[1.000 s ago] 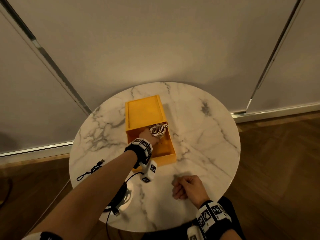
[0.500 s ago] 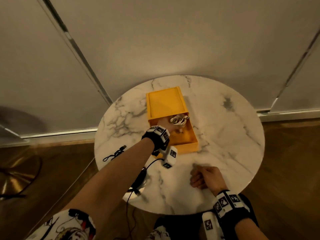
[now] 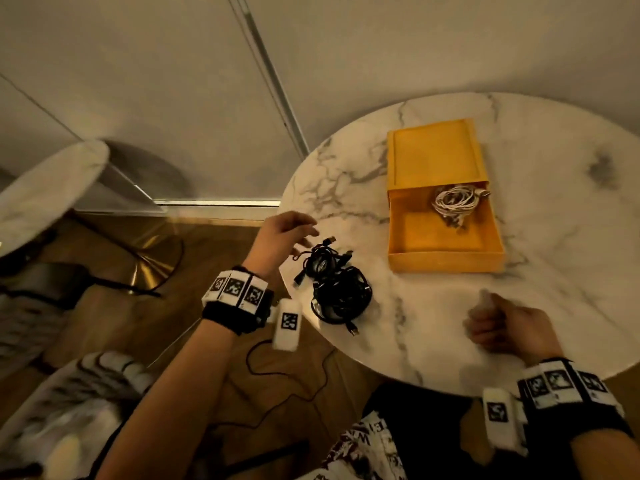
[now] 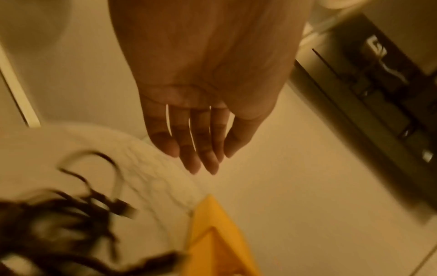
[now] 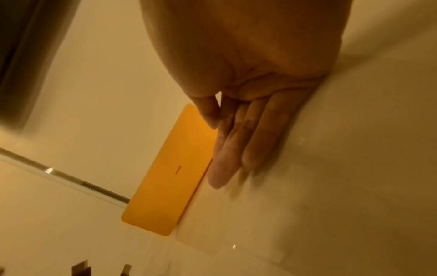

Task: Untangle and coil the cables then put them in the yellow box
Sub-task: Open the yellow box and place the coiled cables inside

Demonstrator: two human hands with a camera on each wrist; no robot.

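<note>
The yellow box (image 3: 446, 261) stands open on the round marble table (image 3: 561, 271), with a coiled white cable (image 3: 453, 202) lying in its far right corner. A tangled heap of black cables (image 3: 336, 285) sits near the table's left edge. My left hand (image 3: 294, 233) hovers just left of that heap, fingers straight and relaxed, holding nothing; the left wrist view shows the hand (image 4: 201, 149) empty above the blurred black cables (image 4: 59, 224). My right hand (image 3: 502, 323) rests on the table in front of the box, empty. In the right wrist view its fingers (image 5: 248, 140) lie along the marble.
The box's yellow lid (image 3: 436, 154) lies behind it. A second marble table (image 3: 45, 188) with a gold base (image 3: 156, 268) stands to the left. A thin black cable (image 3: 277, 372) trails over the wooden floor below my left wrist. A wall runs behind the table.
My left hand let go of the white coil in the box and drew back left to the black tangle. The head view swung left. My right hand stayed on the table.
</note>
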